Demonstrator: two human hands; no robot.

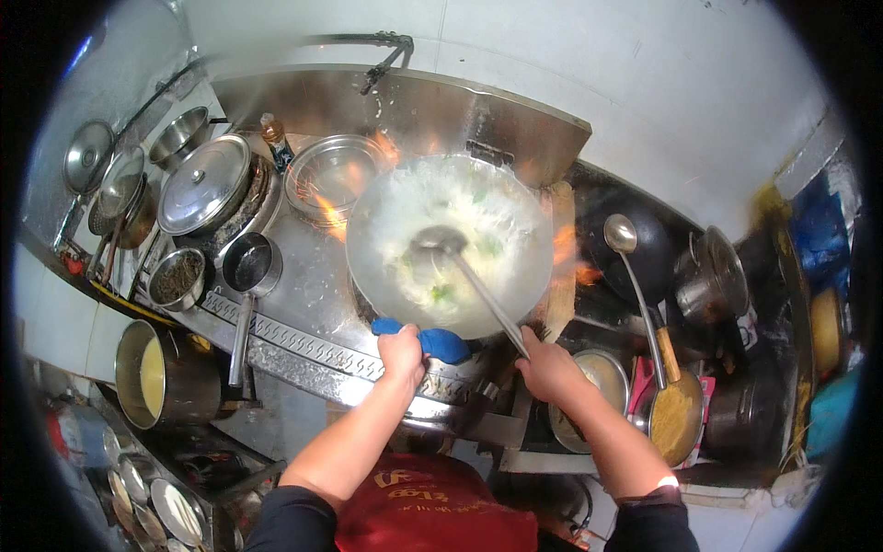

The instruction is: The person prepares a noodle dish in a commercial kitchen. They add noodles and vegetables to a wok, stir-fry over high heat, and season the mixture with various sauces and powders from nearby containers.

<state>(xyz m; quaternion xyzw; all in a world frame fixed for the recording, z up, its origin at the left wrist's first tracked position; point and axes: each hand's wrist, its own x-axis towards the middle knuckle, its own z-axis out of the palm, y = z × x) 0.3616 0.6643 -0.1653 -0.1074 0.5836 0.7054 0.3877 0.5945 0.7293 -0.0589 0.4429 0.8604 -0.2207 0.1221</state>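
A large steaming wok (376,276) sits over the burner before me, and flames show at its left and right sides. Pale, frothy liquid with bits of green leaf fills it. At the wok's near left rim, my left hand (402,352) grips a folded blue cloth (445,345); whether a wok handle lies under the cloth is hidden. My right hand (548,366) is closed around the handle of a metal ladle (486,297), close to the near right rim. The ladle's bowl dips into the liquid near the wok's middle, blurred by steam.
Left of the wok stand a lidded pot (205,181), a glass-like bottle (276,141), a small saucepan (252,263) and a bowl of dried herbs (177,277). To the right lie a second ladle (638,283) and a pan of yellowish powder (670,421). A swing faucet (390,58) hangs above.
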